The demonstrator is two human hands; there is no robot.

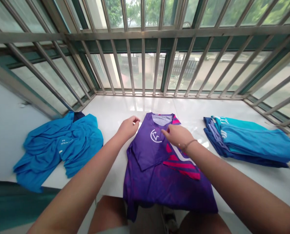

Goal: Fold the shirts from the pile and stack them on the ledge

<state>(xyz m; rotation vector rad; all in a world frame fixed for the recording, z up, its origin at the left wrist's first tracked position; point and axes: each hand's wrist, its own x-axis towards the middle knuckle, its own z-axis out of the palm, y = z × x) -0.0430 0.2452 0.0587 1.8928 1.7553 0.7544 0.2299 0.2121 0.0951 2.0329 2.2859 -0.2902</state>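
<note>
A purple shirt (148,152) with pink stripes and a white logo lies on the white ledge (113,112), its neckline toward the window and its lower part hanging over the near edge. Its sleeves are folded in across the front. Just left of the shirt's shoulder is my left hand (129,126), fingers curled together, with no cloth visible in them. My right hand (177,134), with a thin band at the wrist, is over the right side of the chest, fingers curled; whether they pinch any cloth is hidden.
A crumpled blue garment (84,139) lies at the left, partly over the ledge's edge. Several folded blue and purple garments (254,139) are stacked at the right. Metal window bars (143,65) stand behind the ledge. My legs are below the front edge.
</note>
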